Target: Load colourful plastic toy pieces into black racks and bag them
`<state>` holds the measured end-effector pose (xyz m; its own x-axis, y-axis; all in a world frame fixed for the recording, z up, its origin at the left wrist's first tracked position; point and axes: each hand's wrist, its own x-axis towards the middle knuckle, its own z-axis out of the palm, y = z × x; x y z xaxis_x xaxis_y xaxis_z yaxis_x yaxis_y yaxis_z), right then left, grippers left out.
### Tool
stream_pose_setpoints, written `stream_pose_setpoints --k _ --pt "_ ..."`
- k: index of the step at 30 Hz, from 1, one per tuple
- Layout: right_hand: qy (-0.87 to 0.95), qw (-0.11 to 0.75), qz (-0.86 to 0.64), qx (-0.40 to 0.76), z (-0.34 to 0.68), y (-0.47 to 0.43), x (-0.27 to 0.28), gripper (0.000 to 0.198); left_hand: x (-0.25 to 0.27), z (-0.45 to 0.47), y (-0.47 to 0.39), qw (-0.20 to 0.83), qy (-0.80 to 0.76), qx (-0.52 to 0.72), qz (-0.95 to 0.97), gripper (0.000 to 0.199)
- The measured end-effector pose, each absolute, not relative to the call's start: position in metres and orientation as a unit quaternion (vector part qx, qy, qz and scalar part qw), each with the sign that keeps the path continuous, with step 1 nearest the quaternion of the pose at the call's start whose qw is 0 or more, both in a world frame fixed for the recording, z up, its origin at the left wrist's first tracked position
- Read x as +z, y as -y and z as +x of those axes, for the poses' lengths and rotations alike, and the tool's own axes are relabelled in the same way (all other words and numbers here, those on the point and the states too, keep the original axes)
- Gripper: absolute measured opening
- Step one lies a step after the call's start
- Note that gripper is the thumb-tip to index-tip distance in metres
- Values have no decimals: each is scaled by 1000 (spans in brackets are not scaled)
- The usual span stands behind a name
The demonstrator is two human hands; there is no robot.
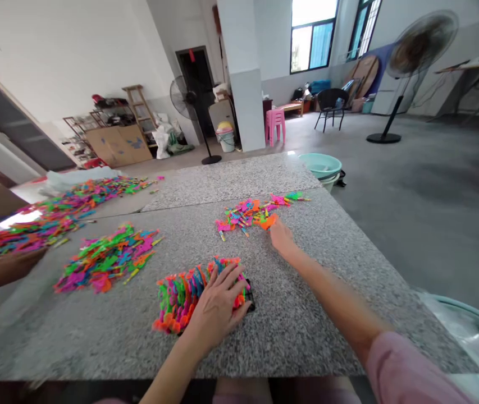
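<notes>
My left hand lies with fingers spread over the right end of a row of small plastic pieces in orange, green, pink and blue. They stand packed side by side in a black rack, of which only the right end shows. My right hand reaches forward, its fingers closed at an orange plastic piece at the near edge of a small loose pile. Several pieces in that pile have striped stick-like ends. Motion blurs the right hand slightly.
On the left lie a medium pile of pieces and a far larger heap. Another person's arm reaches in from the left. Beyond the granite tabletop stand a turquoise basin, two fans and a chair.
</notes>
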<state>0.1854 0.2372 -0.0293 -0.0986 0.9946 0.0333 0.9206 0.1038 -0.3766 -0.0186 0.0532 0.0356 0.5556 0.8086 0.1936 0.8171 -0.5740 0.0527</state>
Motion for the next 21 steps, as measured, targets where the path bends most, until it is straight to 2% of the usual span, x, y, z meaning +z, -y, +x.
stream_pose_setpoints --k 3,5,7,9,11,13,16,21 --pt "715 159 -666 142 209 -221 -35 24 35 -18 -54 11 458 -100 -883 26" --pt "696 194 -664 193 228 -195 -47 17 35 -16 -54 9 455 -104 -884 25" --pt "654 261 -641 307 238 -159 -61 24 35 -15 -54 8 452 -109 -885 25" --pt "607 311 -573 455 236 -120 -71 24 34 -14 -55 6 449 -108 -887 23" --pt "576 322 -485 574 223 -89 -76 16 35 -13 -56 4 449 -105 -887 22" --pt "549 330 -429 637 207 -71 -76 12 35 -12 -56 3 449 -104 -887 22" --pt "529 356 -450 625 189 -65 -71 14 36 -12 -55 -1 448 -108 -888 23" --pt "578 352 -548 492 176 -64 -66 13 37 -11 -55 -7 449 -120 -885 22"
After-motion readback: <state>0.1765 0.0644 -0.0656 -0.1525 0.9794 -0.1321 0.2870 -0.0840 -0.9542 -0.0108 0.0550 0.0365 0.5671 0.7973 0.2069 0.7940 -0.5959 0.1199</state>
